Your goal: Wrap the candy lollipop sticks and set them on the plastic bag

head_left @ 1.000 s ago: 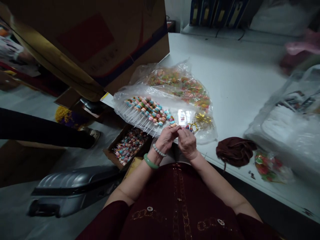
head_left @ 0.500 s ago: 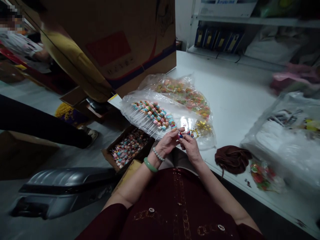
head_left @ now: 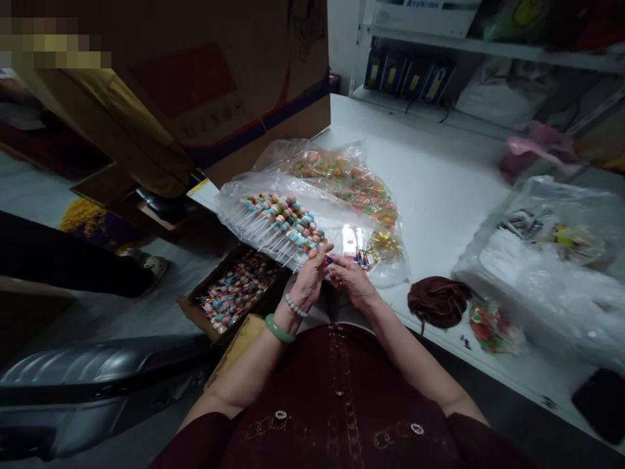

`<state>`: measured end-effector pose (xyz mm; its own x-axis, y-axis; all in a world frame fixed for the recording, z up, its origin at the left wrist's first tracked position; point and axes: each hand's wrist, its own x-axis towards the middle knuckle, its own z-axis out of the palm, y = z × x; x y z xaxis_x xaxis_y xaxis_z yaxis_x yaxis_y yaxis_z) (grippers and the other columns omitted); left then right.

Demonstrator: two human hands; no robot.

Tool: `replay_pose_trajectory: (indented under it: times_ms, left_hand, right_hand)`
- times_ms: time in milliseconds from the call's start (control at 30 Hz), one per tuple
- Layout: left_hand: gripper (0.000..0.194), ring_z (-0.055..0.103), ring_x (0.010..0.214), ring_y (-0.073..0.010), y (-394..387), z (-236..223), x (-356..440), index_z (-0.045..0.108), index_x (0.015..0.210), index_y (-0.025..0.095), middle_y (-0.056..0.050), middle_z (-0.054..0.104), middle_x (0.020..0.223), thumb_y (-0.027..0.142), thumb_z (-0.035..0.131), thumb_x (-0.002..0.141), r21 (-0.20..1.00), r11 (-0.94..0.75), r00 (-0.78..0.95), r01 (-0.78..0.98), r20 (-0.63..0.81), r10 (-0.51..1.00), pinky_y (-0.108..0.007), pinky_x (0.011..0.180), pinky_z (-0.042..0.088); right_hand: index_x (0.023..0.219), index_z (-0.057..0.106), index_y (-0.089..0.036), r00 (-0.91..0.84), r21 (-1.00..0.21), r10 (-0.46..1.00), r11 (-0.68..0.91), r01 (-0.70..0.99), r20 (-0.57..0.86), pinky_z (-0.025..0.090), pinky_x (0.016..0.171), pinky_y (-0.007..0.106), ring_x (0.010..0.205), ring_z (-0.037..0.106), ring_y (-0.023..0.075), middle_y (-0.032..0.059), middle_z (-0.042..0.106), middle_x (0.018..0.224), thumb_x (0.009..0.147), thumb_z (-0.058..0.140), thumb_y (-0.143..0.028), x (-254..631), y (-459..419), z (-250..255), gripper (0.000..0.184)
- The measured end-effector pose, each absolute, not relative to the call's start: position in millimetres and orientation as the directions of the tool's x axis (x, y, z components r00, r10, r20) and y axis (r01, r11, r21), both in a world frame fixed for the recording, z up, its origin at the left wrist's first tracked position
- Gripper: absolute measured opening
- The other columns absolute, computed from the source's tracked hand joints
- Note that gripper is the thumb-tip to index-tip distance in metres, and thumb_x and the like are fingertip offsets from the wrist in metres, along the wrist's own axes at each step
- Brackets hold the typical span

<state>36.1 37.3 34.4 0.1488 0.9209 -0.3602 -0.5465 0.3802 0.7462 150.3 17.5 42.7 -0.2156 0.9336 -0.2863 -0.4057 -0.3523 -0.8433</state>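
Observation:
My left hand (head_left: pixel 308 279), with a beaded bracelet and a green bangle above it, is closed at the fingertips near the candy skewers. My right hand (head_left: pixel 352 281) meets it, pinching a small blue-and-red piece (head_left: pixel 329 260) between the two hands. Whether the left fingers grip that piece or a skewer, I cannot tell. Beyond the left fingers, several pastel candy skewers (head_left: pixel 286 218) with white sticks lie on a clear plastic bag (head_left: pixel 234 195). More small blue-and-red pieces (head_left: pixel 362 258) and gold twist ties (head_left: pixel 385 245) rest just past my right hand.
A bag of orange and green candies (head_left: pixel 361 179) lies behind the skewers. Below the table's left edge stands a carton of candy skewers (head_left: pixel 234 293), with a grey suitcase (head_left: pixel 102 371) nearby. A brown cloth bundle (head_left: pixel 438 301) and a large plastic bag (head_left: pixel 547 273) lie right. A person in yellow stands left.
The whole view has shifted, so the table and my hands appear farther left. Both hands stay together around the small blue-and-red piece.

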Motion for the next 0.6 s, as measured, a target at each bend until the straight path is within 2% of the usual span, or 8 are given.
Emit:
replay_pose_trajectory:
  times_ms: [133,267,300,367,433,467,533,600]
  left_hand:
    - [0.03,0.06,0.077,-0.0147,34,30,29,0.074,0.094,0.015,-0.007,0.068,0.089,0.036,0.074,0.073,0.657,0.539,0.319,-0.528,-0.435,0.842,-0.026,0.07,0.048]
    - [0.025,0.064,0.098,-0.0204,32,26,22,0.072,0.076,0.015,-0.01,0.071,0.102,0.04,0.073,0.073,0.673,0.553,0.412,-0.491,-0.379,0.828,-0.029,0.085,0.049]
    - [0.025,0.063,0.103,-0.0214,33,24,21,0.068,0.065,0.015,-0.011,0.071,0.104,0.038,0.073,0.073,0.689,0.542,0.413,-0.482,-0.367,0.834,-0.03,0.089,0.048]
    - [0.035,0.065,0.097,-0.0221,37,18,19,0.058,0.051,0.015,-0.012,0.073,0.096,0.038,0.071,0.074,0.673,0.571,0.39,-0.47,-0.422,0.819,-0.031,0.086,0.049]
    - [0.035,0.065,0.081,-0.0192,42,11,21,0.058,0.051,0.015,-0.011,0.071,0.08,0.04,0.069,0.074,0.629,0.593,0.27,-0.502,-0.538,0.799,-0.03,0.077,0.051]
    - [0.032,0.064,0.074,-0.0171,44,8,24,0.062,0.056,0.014,-0.009,0.069,0.075,0.039,0.069,0.074,0.62,0.58,0.186,-0.529,-0.581,0.792,-0.029,0.073,0.05]
    - [0.024,0.062,0.068,-0.0136,46,6,32,0.07,0.071,0.011,-0.006,0.067,0.07,0.036,0.07,0.073,0.619,0.539,0.069,-0.572,-0.618,0.783,-0.026,0.07,0.049]
    - [0.022,0.06,0.067,-0.0113,45,8,42,0.072,0.078,0.01,-0.003,0.065,0.068,0.031,0.072,0.07,0.605,0.523,0.059,-0.6,-0.619,0.783,-0.023,0.071,0.048]
  right_hand:
    - [0.074,0.051,-0.02,-0.246,-0.756,0.892,-0.452,-0.473,-0.379,0.015,0.037,0.017,0.038,0.024,0.0037,-0.0112,0.039,0.048,0.07,0.076,-0.045,142,15,28,0.035]
    - [0.066,0.039,-0.023,-0.526,-0.581,0.754,-0.648,-0.493,-0.393,0.014,0.038,0.019,0.038,0.008,0.0049,-0.0143,0.021,0.042,0.075,0.07,-0.045,139,11,12,0.039]
    - [0.066,0.039,-0.023,-0.557,-0.591,0.734,-0.662,-0.461,-0.388,0.016,0.038,0.019,0.038,0.009,0.0057,-0.014,0.02,0.042,0.077,0.066,-0.046,138,9,9,0.038]
    - [0.068,0.042,-0.023,-0.466,-0.724,0.783,-0.592,-0.355,-0.412,0.021,0.04,0.021,0.038,0.017,0.0078,-0.0116,0.025,0.044,0.083,0.058,-0.046,138,5,8,0.032]
    - [0.075,0.049,-0.023,-0.201,-0.922,0.915,-0.374,-0.096,-0.35,0.032,0.045,0.023,0.045,0.037,0.0114,-0.0057,0.043,0.053,0.087,0.053,-0.043,136,1,11,0.024]
    - [0.081,0.054,-0.023,-0.07,-0.97,0.971,-0.219,0.104,-0.227,0.038,0.052,0.025,0.056,0.048,0.0141,-0.0014,0.054,0.064,0.088,0.053,-0.04,136,-1,13,0.018]
    - [0.097,0.06,-0.022,0.008,-0.852,0.997,0.06,0.52,0.075,0.044,0.068,0.031,0.082,0.057,0.0197,0.0069,0.065,0.092,0.09,0.053,-0.032,134,-3,16,0.014]
    - [0.102,0.062,-0.021,-0.073,-0.642,0.976,0.19,0.743,0.204,0.044,0.076,0.035,0.091,0.057,0.0227,0.0112,0.065,0.099,0.092,0.049,-0.026,135,-2,15,0.017]
